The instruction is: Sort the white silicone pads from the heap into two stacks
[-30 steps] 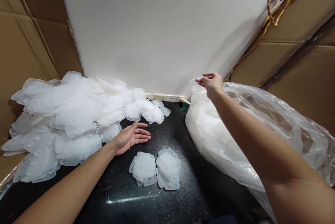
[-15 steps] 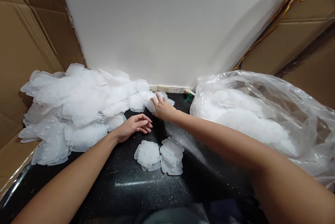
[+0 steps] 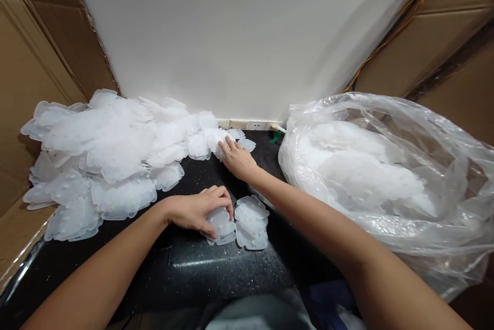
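Observation:
My left hand (image 3: 203, 210) reaches over a small stack of frosted, translucent plastic sheets (image 3: 223, 227) on the black tabletop (image 3: 200, 273). Its thumb and curled fingers close round the stack's edges. Touching that stack on its right is a second small stack of the same sheets (image 3: 251, 222). Farther back, my right hand (image 3: 237, 157) rests with fingers spread on more sheets (image 3: 222, 139) at the end of the large pile. The sheets have rounded corners and small raised dots.
A big heap of loose sheets (image 3: 116, 139) covers the left side. On the right stands an open clear plastic bag (image 3: 386, 232) with many sheets inside. A white wall panel (image 3: 247, 36), sockets (image 3: 257, 125) and cardboard (image 3: 34, 52) border the table. Twisted wires (image 3: 389, 47) hang at upper right.
My left hand has moved right and nearer, from above bare tabletop onto the near left stack. My right hand stays on the far sheets. The view has shifted slightly.

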`<state>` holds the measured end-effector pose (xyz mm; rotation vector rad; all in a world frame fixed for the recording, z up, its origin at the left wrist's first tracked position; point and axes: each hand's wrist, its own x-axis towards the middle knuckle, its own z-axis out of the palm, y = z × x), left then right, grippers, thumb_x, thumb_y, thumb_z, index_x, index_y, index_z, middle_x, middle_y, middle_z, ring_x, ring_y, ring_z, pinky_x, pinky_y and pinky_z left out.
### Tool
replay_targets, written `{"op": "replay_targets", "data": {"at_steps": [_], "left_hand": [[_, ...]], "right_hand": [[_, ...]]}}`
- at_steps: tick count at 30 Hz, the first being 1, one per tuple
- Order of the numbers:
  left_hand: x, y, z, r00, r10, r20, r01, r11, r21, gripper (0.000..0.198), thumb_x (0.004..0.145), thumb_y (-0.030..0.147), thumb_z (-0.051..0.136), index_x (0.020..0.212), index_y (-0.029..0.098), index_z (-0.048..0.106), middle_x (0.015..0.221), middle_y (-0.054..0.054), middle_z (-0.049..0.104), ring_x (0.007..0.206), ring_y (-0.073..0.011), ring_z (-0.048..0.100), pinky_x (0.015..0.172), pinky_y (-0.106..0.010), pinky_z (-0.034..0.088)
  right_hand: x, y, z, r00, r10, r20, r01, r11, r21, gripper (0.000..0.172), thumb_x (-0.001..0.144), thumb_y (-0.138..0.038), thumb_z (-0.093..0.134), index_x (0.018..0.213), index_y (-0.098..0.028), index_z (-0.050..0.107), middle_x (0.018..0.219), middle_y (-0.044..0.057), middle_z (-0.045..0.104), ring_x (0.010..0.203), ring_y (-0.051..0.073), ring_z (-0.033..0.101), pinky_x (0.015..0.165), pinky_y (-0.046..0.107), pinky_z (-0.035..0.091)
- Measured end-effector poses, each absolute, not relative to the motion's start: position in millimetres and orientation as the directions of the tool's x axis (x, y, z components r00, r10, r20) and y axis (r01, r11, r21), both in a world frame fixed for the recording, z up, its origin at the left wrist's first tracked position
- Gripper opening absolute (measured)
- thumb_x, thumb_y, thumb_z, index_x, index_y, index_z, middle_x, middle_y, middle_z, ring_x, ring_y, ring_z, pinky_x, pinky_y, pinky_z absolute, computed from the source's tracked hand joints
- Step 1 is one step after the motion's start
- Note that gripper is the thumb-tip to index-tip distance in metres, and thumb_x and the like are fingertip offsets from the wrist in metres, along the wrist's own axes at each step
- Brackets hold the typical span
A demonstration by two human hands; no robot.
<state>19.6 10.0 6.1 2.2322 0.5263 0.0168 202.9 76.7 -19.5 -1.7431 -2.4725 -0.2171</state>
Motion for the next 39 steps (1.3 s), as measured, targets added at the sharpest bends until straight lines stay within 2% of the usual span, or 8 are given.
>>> {"op": "replay_targets", "data": {"at_steps": [6, 9, 12, 15, 18, 23, 29, 39], "left_hand": [[16.5, 12.1, 9.1, 0.918, 0.377, -0.121, 0.288, -0.427, 0.857, 0.046, 0.066, 0.009, 0.07, 0.108, 0.027, 0.066, 0.105, -0.003, 0.062, 0.102, -0.0276, 0.049, 0.086, -0.033, 0.039], [16.1, 16.3, 8.3, 0.906, 0.395, -0.154, 0.264, -0.241, 0.934, 0.029, 0.063, 0.005, 0.062, 0.086, 0.022, 0.068, 0.089, -0.004, 0.061, 0.086, -0.024, 0.051, 0.074, -0.03, 0.038], [19.0, 16.9, 7.2, 0.841, 0.536, -0.07, -0.023, 0.165, 0.986, 0.011, 0.058, 0.008, 0.059, 0.062, 0.018, 0.056, 0.072, -0.003, 0.047, 0.067, -0.0175, 0.044, 0.061, -0.028, 0.034], [23.3, 13.5, 9.7, 0.672, 0.741, 0.012, -0.438, 0.384, 0.813, 0.019, 0.055, 0.013, 0.06, 0.053, 0.018, 0.042, 0.068, -0.002, 0.04, 0.061, -0.0147, 0.041, 0.055, -0.028, 0.034], [25.2, 9.3, 13.9, 0.552, 0.834, -0.007, -0.604, 0.406, 0.685, 0.031, 0.057, 0.016, 0.059, 0.051, 0.018, 0.028, 0.063, -0.002, 0.037, 0.055, -0.0122, 0.038, 0.048, -0.026, 0.03], [23.9, 7.4, 11.3, 0.51, 0.86, -0.012, -0.664, 0.402, 0.631, 0.04, 0.062, 0.018, 0.057, 0.05, 0.019, 0.019, 0.053, 0.002, 0.024, 0.045, -0.0095, 0.027, 0.043, -0.025, 0.027], [27.2, 8.4, 10.9, 0.326, 0.944, -0.06, -0.689, 0.28, 0.668, 0.052, 0.074, 0.025, 0.055, 0.048, 0.018, 0.01, 0.054, 0.003, 0.016, 0.044, -0.0093, 0.027, 0.044, -0.024, 0.03], [26.8, 7.9, 12.0, 0.295, 0.95, -0.104, -0.636, 0.277, 0.721, 0.054, 0.076, 0.028, 0.053, 0.044, 0.018, 0.009, 0.053, 0.002, 0.016, 0.044, -0.0095, 0.028, 0.043, -0.025, 0.029]], "right_hand": [[208.9, 76.7, -28.3, -0.346, 0.913, 0.215, 0.937, 0.348, 0.032, 0.055, 0.095, -0.026, 0.044, 0.148, -0.018, 0.035, 0.157, 0.018, 0.032, 0.13, 0.036, 0.047, 0.095, 0.05, 0.048], [211.6, 78.5, -36.0, -0.351, 0.897, 0.269, 0.933, 0.36, 0.017, 0.053, 0.094, -0.027, 0.043, 0.147, -0.017, 0.037, 0.156, 0.018, 0.034, 0.128, 0.036, 0.048, 0.095, 0.05, 0.047], [215.1, 79.3, -43.8, -0.331, 0.885, 0.326, 0.932, 0.361, -0.035, 0.052, 0.095, -0.028, 0.042, 0.146, -0.018, 0.039, 0.155, 0.016, 0.036, 0.129, 0.035, 0.046, 0.097, 0.051, 0.044], [218.9, 79.7, -47.5, -0.332, 0.879, 0.342, 0.92, 0.381, -0.087, 0.051, 0.095, -0.029, 0.042, 0.145, -0.019, 0.04, 0.155, 0.015, 0.037, 0.129, 0.035, 0.046, 0.096, 0.053, 0.044], [221.7, 80.1, -47.7, -0.346, 0.874, 0.34, 0.907, 0.404, -0.117, 0.05, 0.095, -0.028, 0.043, 0.145, -0.02, 0.041, 0.154, 0.015, 0.038, 0.128, 0.035, 0.046, 0.095, 0.053, 0.044], [223.3, 81.3, -49.0, -0.341, 0.877, 0.339, 0.899, 0.409, -0.154, 0.05, 0.094, -0.026, 0.044, 0.144, -0.02, 0.043, 0.154, 0.014, 0.039, 0.128, 0.036, 0.046, 0.094, 0.054, 0.044], [224.4, 81.9, -52.0, -0.345, 0.866, 0.362, 0.89, 0.424, -0.166, 0.05, 0.093, -0.026, 0.043, 0.143, -0.021, 0.044, 0.154, 0.015, 0.038, 0.127, 0.037, 0.046, 0.093, 0.054, 0.043], [223.4, 78.7, -50.8, -0.27, 0.862, 0.428, 0.876, 0.405, -0.263, 0.043, 0.094, -0.032, 0.048, 0.136, -0.023, 0.051, 0.153, 0.017, 0.037, 0.137, 0.039, 0.033, 0.098, 0.058, 0.037]]}}
